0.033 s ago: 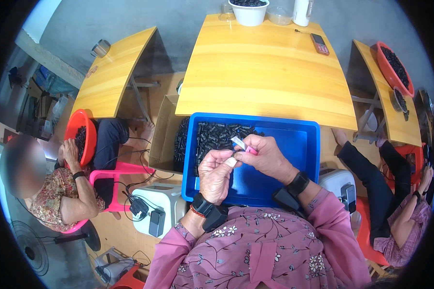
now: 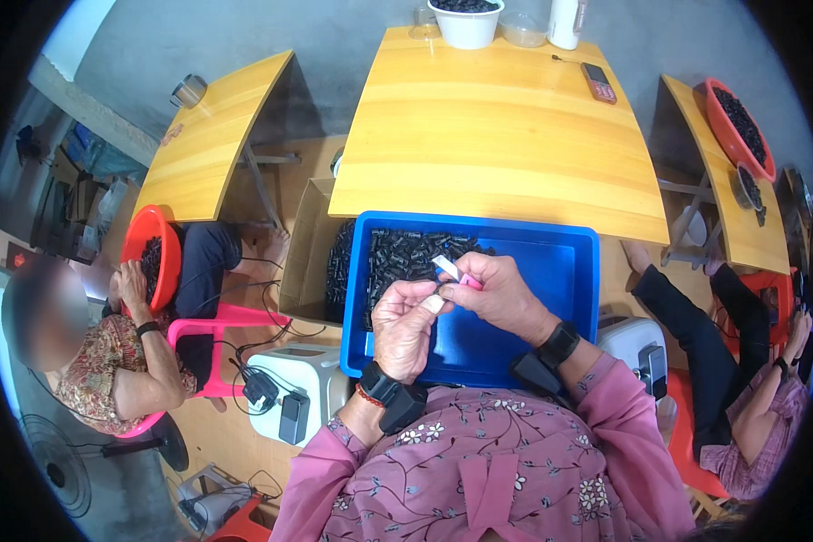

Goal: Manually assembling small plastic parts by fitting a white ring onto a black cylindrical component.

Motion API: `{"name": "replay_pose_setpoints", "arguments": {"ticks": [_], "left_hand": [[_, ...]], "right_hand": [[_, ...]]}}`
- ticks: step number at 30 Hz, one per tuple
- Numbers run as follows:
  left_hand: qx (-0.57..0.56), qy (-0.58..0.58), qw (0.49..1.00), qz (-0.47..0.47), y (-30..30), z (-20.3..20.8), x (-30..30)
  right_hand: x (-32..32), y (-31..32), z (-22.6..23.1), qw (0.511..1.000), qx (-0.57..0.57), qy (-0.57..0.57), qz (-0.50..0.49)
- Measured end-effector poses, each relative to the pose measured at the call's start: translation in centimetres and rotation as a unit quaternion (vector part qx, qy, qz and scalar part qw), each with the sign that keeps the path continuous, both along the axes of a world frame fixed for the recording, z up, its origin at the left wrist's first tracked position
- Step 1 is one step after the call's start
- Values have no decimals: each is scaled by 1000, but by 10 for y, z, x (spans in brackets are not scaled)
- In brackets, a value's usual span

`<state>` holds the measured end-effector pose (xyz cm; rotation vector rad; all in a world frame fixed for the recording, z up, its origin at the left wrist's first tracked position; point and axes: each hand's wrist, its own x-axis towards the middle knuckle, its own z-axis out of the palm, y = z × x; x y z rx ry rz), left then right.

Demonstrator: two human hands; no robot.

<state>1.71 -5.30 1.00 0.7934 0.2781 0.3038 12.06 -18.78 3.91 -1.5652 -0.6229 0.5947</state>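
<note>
Both my hands meet over the blue tray, fingertips almost touching. My right hand is closed round a small cutter with a pink handle and a pale, flat blade that points up and to the left. My left hand is pinched, its thumb bearing a pale tip. Whatever lies between those fingers is too small and hidden to make out. Short black pieces are heaped in the left part of the tray, below and beyond my left hand.
A yellow table stands beyond the tray, bearing a white tub and a phone. On the left, a co-worker handles black pieces in a red basin. A cardboard box adjoins the tray. Another person sits at right.
The cutter's pale blade has tilted very slightly between my fingers. Otherwise both hands hold the same place.
</note>
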Motion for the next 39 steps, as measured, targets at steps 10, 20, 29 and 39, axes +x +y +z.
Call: {"name": "replay_pose_setpoints", "arguments": {"ticks": [10,20,29,39], "left_hand": [[1,22,1000,-23,1,4,-1],[-79,24,995,-54,6,-5,-2],[-180,36,972,-146,13,-8,-5],[-203,23,969,-136,15,-14,-5]], "right_hand": [[1,-3,7,997,-27,71,-6],[8,-4,-3,996,-10,81,16],[10,-6,-5,994,-3,101,42],[11,-8,-3,996,-21,89,7]]}}
